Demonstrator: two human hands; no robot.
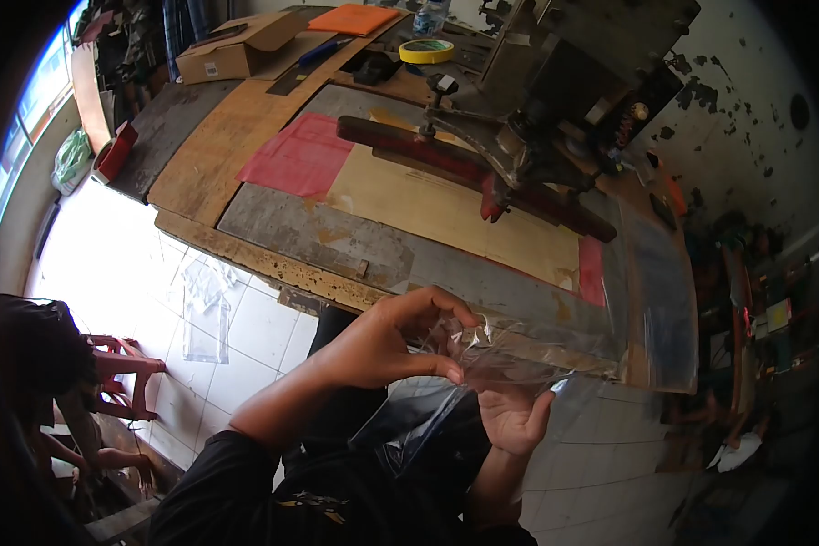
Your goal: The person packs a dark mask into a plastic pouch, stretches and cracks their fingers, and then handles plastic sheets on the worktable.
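Clear plastic film (528, 350) is bunched between my hands at the table's front edge. My left hand (409, 337) grips its left part, with fingers and thumb curled round the crumpled film. Lower and to the right, my right hand (514, 414) is under the film with its palm up and thumb out; the film covers its fingers, so their hold is unclear. Some of the plastic hangs down below my hands. Beyond them, a machine with a dark red bar (446, 168) stands over a cream sheet (428, 205) and pink-red material (300, 155).
At the back of the table (191, 196) are a cardboard box (237, 50), an orange item (353, 18) and yellow tape (426, 51). Clear sheets (660, 305) lie at the right end. Plastic scraps (207, 309) lie on the floor; a person (45, 364) sits at the left near a red stool (126, 369).
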